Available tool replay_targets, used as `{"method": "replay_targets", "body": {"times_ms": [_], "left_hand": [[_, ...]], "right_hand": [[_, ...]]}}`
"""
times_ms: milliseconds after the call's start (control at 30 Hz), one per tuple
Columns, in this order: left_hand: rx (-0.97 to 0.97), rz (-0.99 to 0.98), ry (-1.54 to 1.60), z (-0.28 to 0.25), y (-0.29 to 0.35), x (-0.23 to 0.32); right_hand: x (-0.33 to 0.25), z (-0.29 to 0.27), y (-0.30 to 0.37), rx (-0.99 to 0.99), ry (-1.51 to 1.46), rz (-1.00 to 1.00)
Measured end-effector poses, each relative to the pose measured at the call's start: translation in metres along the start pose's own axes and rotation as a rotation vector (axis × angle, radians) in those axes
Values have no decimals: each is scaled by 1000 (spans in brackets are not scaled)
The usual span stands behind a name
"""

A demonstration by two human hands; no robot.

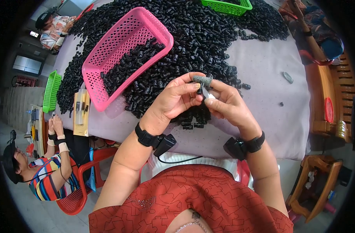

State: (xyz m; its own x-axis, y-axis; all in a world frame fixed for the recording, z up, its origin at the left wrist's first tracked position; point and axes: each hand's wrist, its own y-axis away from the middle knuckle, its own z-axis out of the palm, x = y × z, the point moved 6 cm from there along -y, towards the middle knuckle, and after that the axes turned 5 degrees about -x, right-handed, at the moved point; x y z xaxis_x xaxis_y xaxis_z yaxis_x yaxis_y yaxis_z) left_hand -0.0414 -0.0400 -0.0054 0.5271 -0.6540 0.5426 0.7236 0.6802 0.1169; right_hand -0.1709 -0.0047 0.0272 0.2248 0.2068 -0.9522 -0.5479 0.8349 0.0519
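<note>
Both of my hands are raised together over the near edge of a heap of small black cylindrical plastic parts point(191, 62). My left hand point(179, 95) is closed, pinching one small black part that is mostly hidden by the fingers. My right hand point(228, 103) is closed on a small silvery blade point(207, 93), its tip against the part between the hands. A grey speckled band point(202, 79) sits at the fingertips, apparently wrapped around my right index finger. Right below the hands lie several more black parts point(193, 121).
A pink perforated basket point(93, 73), partly filled with black parts, tilts on the heap. Green baskets stand at the back point(228, 7) and left point(52, 91). A grey-green oval piece point(287, 77) lies on the pale tablecloth point(270, 112). Other people sit left, far left and far right.
</note>
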Motion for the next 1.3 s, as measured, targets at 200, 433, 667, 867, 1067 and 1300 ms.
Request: {"method": "replay_targets", "body": {"times_ms": [200, 433, 667, 867, 1067, 1300], "left_hand": [[8, 11, -9, -4, -1, 1], [-68, -4, -35, -3, -1, 0], [-37, 2, -6, -4, -2, -1], [-63, -12, 16, -5, -3, -2], [-147, -31, -19, -1, -3, -4], [-85, -2, 22, -5, -3, -3]], "right_hand": [[-1, 4, -1, -30, -43, -10], [8, -5, -3, -4, -36, 27], [3, 1, -2, -70, -141, -3], [1, 4, -1, -80, -101, -17], [4, -4, -3, -32, -77, 32], [3, 3, -2, -80, -143, 6]]}}
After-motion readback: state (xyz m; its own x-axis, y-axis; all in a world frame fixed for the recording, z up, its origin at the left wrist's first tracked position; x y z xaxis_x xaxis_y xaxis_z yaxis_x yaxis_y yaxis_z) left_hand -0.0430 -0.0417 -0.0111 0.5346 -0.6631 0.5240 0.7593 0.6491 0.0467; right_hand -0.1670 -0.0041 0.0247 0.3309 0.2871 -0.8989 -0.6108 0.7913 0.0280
